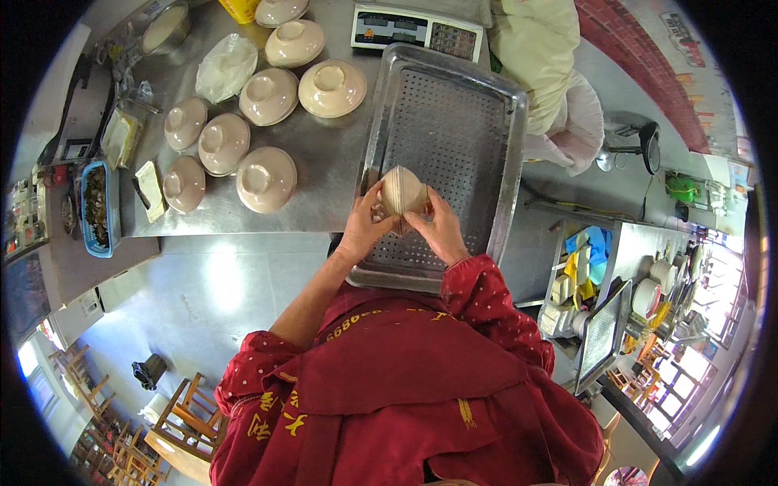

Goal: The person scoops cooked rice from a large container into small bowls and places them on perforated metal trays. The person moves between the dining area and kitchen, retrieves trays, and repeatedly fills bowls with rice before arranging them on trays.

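Both my hands are closed around a beige rounded stack with several thin parallel edges. It is held on its side above the perforated metal tray; I cannot tell exactly what it is made up of. My left hand grips its left side, while the fingers of my right hand press its right side. The two thumbs come close together at its near side, and some fingertips are hidden behind it. Upside-down pinkish bowls, among them a large bowl, stand to the left on the steel table.
A scale stands beyond the tray. On the table lie a clear plastic bag and a notepad. A blue basket is at far left. Cream cloth bulges beside the tray's right edge. Shelves hold items at right.
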`<state>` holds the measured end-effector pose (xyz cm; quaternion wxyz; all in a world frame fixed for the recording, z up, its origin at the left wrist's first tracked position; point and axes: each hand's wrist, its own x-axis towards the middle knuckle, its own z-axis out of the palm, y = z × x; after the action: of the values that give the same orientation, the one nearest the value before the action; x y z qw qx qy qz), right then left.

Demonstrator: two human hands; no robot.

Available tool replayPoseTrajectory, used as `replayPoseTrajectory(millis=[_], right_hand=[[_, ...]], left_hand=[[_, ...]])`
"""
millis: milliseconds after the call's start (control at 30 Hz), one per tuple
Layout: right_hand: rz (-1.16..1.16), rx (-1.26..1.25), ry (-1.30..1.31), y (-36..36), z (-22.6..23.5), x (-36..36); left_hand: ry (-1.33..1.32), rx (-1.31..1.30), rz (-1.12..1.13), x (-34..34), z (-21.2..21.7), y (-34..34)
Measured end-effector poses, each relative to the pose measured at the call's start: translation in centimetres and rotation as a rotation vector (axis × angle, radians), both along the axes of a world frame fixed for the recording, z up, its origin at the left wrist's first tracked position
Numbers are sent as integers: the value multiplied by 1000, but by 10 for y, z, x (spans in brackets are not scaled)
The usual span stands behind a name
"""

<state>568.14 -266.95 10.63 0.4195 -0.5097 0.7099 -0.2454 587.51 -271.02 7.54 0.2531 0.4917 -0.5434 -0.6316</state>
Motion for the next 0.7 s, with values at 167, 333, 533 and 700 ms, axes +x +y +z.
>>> replayPoseTrajectory(millis=[167,333,533,700], right_hand=[[57,-43,180,-7,16,0],[1,-55,108,-12,18,-3],[-48,148,-60,-23,28,-15],[-126,268,-134,-26,23,-13]], left_hand=[[-97,17,-48,-1,4,-9],[-204,-97,-103,-9,12,-12],[-214,-106,-125,-21,10,-19],[-205,-87,-163,-20,10,-26]])
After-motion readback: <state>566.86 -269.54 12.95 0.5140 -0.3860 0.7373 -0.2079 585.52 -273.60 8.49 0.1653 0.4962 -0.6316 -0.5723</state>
